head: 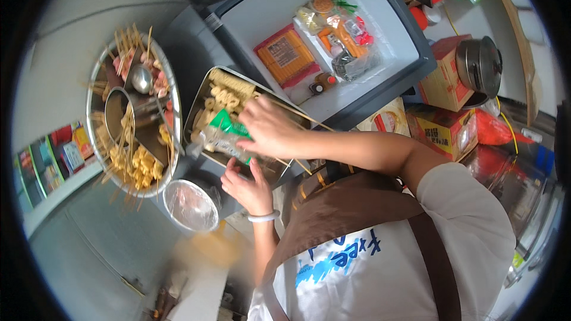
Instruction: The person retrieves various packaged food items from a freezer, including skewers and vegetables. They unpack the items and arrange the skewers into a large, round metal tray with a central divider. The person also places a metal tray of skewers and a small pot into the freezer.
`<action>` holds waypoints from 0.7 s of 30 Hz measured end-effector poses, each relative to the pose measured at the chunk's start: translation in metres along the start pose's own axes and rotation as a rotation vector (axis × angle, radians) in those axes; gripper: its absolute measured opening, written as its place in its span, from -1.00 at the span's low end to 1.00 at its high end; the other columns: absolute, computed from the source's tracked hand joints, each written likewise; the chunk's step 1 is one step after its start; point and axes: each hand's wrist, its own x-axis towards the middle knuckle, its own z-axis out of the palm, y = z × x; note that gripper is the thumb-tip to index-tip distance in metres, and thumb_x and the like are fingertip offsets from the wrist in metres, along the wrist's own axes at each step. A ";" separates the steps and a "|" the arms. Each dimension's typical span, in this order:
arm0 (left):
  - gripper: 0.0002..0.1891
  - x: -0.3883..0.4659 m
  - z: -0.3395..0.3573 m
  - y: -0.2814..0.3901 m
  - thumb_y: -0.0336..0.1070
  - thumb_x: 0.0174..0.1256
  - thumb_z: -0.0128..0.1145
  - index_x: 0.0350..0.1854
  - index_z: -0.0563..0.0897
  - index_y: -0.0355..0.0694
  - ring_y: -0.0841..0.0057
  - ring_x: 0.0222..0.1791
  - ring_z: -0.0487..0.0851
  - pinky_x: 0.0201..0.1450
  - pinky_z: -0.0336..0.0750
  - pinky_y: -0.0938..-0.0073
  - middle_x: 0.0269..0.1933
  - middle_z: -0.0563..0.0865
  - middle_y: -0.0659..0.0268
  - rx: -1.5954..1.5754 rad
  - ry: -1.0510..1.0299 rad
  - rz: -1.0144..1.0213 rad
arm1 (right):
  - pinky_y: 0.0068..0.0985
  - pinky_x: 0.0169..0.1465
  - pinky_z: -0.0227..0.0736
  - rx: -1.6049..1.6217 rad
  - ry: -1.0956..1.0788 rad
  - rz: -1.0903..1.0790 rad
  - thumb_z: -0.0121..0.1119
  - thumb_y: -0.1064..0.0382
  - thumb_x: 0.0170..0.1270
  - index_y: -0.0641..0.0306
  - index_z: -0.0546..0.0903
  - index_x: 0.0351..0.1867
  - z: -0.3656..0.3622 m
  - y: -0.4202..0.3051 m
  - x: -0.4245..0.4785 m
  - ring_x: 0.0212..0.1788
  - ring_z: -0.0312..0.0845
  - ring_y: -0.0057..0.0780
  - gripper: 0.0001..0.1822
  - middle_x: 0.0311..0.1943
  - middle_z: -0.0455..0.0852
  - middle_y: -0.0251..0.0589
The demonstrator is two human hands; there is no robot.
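A rectangular metal tray (203, 91) holds pale food pieces, including several rings (225, 97) and a ribbed slab (229, 79). Across them lies a clear and green plastic packet (226, 125) bearing writing. My right hand (272, 129), slightly blurred, reaches over the tray with thumb and fingers around the packet's green part. At the tray's near edge is my left hand (250, 187), with a white bangle on the wrist. Its thumb and fingers are spread by the packet's lower edge; whether they grip it is unclear. Thin wooden skewers (308, 118) stick out past the tray's rim beside my right hand.
A round metal pan (90, 111) with dividers holds skewered food left of the tray. Nearer stands a bucket lined with clear plastic (192, 205). Beyond the tray, an open chest (379, 13) contains packaged food. Cardboard boxes (439, 129) and a lidded pot (477, 64) stand at right.
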 end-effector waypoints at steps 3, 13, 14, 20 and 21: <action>-0.47 -0.006 0.002 -0.011 -0.19 0.21 0.34 0.14 0.47 -0.36 0.09 -0.01 0.45 0.08 0.32 0.11 -0.07 0.52 0.03 -0.009 -0.035 0.065 | -0.31 0.06 0.39 0.364 0.018 -0.074 0.37 0.27 0.03 0.28 0.55 -0.27 0.002 -0.003 -0.006 -0.05 0.42 -0.17 -0.73 -0.15 0.53 -0.11; -0.52 0.030 -0.030 0.096 -0.47 0.20 0.33 0.17 0.51 -0.38 0.47 0.02 0.63 0.13 0.49 0.45 0.03 0.67 0.20 -0.772 -0.323 -0.006 | -0.36 0.09 0.54 1.103 -0.181 -0.229 0.29 0.54 0.08 0.27 0.42 -0.22 -0.116 0.061 -0.033 0.11 0.63 -0.15 -0.69 -0.01 0.68 -0.06; -0.62 0.044 -0.017 0.115 -0.48 0.21 0.32 0.08 0.57 -0.38 0.46 -0.03 0.65 0.05 0.52 0.44 -0.03 0.69 0.22 -0.742 -0.351 0.013 | -0.37 0.14 0.53 1.113 -0.099 -0.241 0.33 0.53 0.06 0.25 0.44 -0.05 -0.129 0.073 -0.030 0.12 0.62 -0.20 -0.58 0.07 0.65 -0.09; -0.75 0.156 0.099 0.222 -0.26 0.18 0.36 -0.16 0.73 -0.29 0.21 -0.11 0.72 -0.09 0.57 0.39 -0.10 0.74 0.01 -0.046 -0.802 0.442 | -0.50 0.05 0.50 0.912 -0.037 0.255 0.28 0.39 0.23 0.22 0.65 0.10 -0.173 0.216 -0.009 -0.05 0.62 -0.53 -0.63 -0.05 0.74 -0.24; -0.67 0.175 0.124 0.244 -0.16 0.18 0.37 -0.11 0.71 -0.27 0.15 -0.08 0.71 -0.05 0.56 0.35 -0.09 0.73 -0.01 0.071 -0.941 0.415 | -0.53 -0.08 0.51 0.892 0.003 0.503 0.24 0.34 0.28 0.16 0.71 0.02 -0.171 0.243 -0.008 -0.16 0.62 -0.62 -0.72 -0.12 0.77 -0.25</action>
